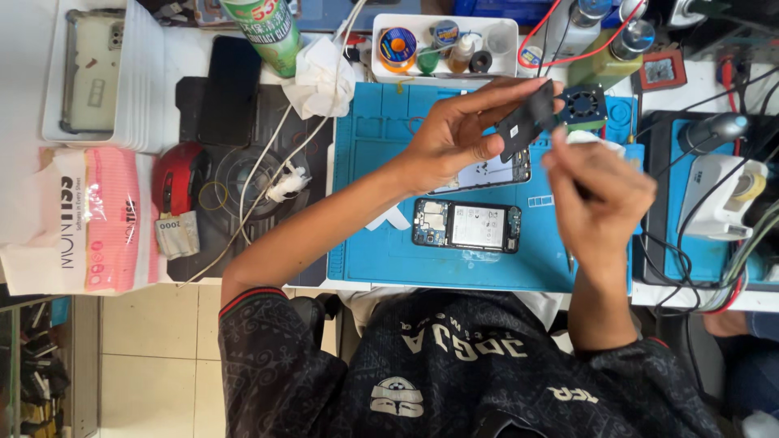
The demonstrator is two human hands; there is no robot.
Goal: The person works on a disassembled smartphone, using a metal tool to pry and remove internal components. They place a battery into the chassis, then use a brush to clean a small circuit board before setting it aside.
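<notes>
Dark flat rectangular phone part (526,122) sits pinched in my left hand (454,134), raised above the blue silicone work mat (381,251) with fingers wrapped along its edges. My right hand (599,203) hovers just beside it, closed narrowly around something thin; I can't tell what it is. Below both hands, an opened black phone body (466,225) lies flat on the mat, insides facing up, well apart from the held part.

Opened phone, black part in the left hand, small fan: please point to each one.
Opened phone (466,225), head view, on its pale middle.
Black part (526,123), head view, on its flat face.
Small fan (583,105), head view, on its round centre.
</notes>
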